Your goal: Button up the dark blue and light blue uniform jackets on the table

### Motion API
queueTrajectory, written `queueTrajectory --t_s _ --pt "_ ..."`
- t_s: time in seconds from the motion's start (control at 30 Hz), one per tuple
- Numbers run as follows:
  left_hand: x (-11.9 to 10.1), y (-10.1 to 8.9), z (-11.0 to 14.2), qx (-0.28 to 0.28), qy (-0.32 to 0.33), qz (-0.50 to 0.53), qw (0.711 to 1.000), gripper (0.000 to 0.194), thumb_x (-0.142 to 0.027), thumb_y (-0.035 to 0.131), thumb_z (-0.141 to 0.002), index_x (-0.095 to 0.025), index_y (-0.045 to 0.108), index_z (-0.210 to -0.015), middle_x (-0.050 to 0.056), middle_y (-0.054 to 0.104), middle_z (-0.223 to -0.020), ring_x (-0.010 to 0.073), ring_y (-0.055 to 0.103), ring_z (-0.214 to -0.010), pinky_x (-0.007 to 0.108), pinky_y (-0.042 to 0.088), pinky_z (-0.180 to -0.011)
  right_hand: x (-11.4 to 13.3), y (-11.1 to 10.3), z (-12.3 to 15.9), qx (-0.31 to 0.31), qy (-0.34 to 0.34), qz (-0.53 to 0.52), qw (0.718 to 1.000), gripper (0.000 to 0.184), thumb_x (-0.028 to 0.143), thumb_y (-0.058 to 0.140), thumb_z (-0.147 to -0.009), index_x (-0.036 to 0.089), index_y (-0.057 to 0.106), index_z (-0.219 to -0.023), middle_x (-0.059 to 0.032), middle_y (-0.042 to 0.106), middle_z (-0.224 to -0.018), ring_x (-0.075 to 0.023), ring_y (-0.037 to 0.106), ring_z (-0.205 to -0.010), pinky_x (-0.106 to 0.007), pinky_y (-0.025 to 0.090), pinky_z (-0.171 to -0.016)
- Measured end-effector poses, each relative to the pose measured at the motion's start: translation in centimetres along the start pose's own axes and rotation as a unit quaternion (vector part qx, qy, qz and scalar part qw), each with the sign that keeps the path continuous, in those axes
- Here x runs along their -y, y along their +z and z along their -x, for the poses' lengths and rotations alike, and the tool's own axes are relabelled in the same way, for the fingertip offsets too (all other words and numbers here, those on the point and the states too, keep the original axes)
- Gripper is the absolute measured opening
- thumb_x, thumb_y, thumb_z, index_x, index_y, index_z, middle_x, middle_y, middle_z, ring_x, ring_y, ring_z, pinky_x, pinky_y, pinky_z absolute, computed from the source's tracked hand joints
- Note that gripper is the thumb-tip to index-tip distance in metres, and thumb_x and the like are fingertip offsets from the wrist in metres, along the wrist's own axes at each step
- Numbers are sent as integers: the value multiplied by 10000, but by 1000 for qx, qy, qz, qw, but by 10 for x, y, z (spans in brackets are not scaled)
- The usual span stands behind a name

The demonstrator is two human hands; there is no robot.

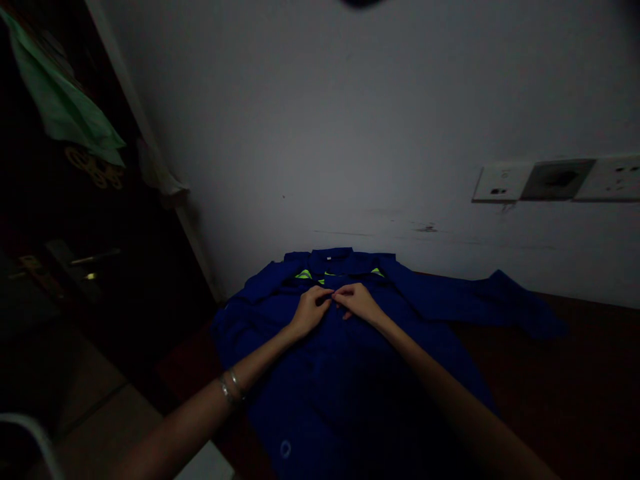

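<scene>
A dark blue work jacket lies spread on a dark reddish-brown surface, its collar toward the wall and one sleeve stretched out to the right. Yellow-green strips show near its chest. Over the upper front of the jacket, my left hand is closed, thumb and fingers pinched on the cloth. My right hand meets it from the other side, its fingertips pinched at the same spot, almost touching the left ones. Whether a button or only a fabric edge sits between the fingertips is too dark and small to tell.
A pale wall rises right behind the collar, with sockets at the right. On the left is a dark door with a metal handle and a hanging green cloth. A white curved object stands at lower left.
</scene>
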State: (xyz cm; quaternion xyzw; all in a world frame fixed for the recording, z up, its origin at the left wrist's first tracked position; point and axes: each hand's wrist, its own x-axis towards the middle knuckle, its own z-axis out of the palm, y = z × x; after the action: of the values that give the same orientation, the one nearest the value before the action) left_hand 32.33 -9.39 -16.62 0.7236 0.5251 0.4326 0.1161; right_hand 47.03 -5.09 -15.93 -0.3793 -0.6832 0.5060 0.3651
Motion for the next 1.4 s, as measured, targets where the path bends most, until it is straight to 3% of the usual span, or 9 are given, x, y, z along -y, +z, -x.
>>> queueTrajectory --t_s 0.33,0.53,0.63,0.77,1.0,1.4 --pt "2 3 -3 14 11 -32 999 240 -115 521 -744 -168 649 -941 60 611 -879 160 544 -832 275 427 -757 5 4 5 -54 -50 107 992 143 169 543 -645 119 672 -678 -12 618 -567 -60 501 -354 -128 385 -304" --pt "4 -9 1 2 17 -23 1000 394 -163 590 -702 -177 561 -1094 46 569 -902 131 525 -748 239 428 -670 0 3 2 -53 -49 121 990 156 148 514 -643 122 666 -663 -6 612 -574 -64 510 -382 -130 413 -318" --pt "10 -19 1 -19 12 -32 999 241 -190 591 -710 -161 613 -948 39 569 -856 129 521 -742 232 416 -660 -3 3 0 -51 -42 108 992 149 154 522 -640 115 664 -665 -6 601 -568 -70 511 -400 -145 435 -321" --pt "18 -26 -1 24 26 -39 999 89 -185 560 -737 -152 643 -742 27 567 -771 126 524 -736 227 402 -664 -2 2 1 -48 -24 91 994 154 161 529 -641 108 667 -685 -9 596 -574 -73 519 -431 -152 459 -337" --pt "12 -18 -3 23 16 -29 999 98 -163 562 -732 -142 651 -768 28 572 -768 117 520 -715 221 399 -659 -1 1 1 -37 0 76 996 184 157 516 -644 96 668 -730 -10 589 -575 -83 542 -467 -162 481 -366" --pt "8 -9 -6 26 5 -16 1000 86 -164 559 -729 -125 635 -719 26 572 -721 107 511 -653 209 389 -614 -4 0 -1 -18 -31 105 994 186 207 523 -658 104 668 -712 -9 582 -560 -83 531 -459 -162 475 -373"
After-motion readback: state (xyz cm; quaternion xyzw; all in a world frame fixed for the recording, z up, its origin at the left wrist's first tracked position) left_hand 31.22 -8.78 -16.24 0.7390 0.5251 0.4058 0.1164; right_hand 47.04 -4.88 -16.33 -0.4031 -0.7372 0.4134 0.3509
